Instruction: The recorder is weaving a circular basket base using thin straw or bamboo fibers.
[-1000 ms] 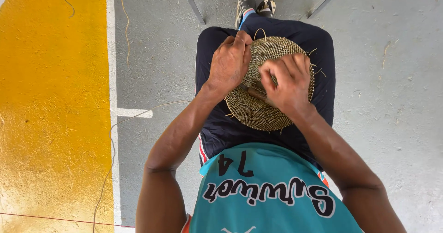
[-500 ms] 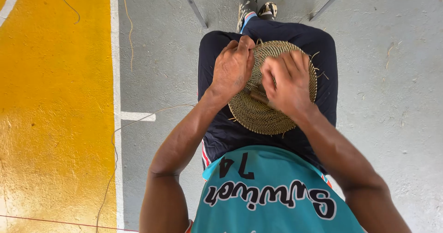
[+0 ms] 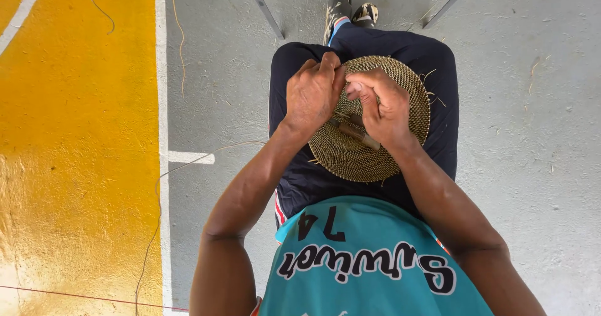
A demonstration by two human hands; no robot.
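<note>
Floor: grey concrete floor (image 3: 526, 166) with a yellow painted band (image 3: 75, 153) on the left and a white line between them; loose straw strands lie scattered about
Lap: dark shorts (image 3: 294, 178) of the seated person carry the work, below a teal jersey (image 3: 369, 259)
Woven disc: round coiled straw disc (image 3: 350, 159) lies flat on the lap, tan, tightly wound; it looks light and stiff but springy, with a rough, easy-to-grip weave; best held at the rim, thumb over the top coil
Left hand: left hand (image 3: 311, 96) is closed, pinching the disc's upper rim
Right hand: right hand (image 3: 383, 106) is curled on the disc, close beside the left, fingers bent at the rim
Tool: slim dark awl-like tool (image 3: 355, 132) lies under the right palm; whether it is gripped I cannot tell
</note>
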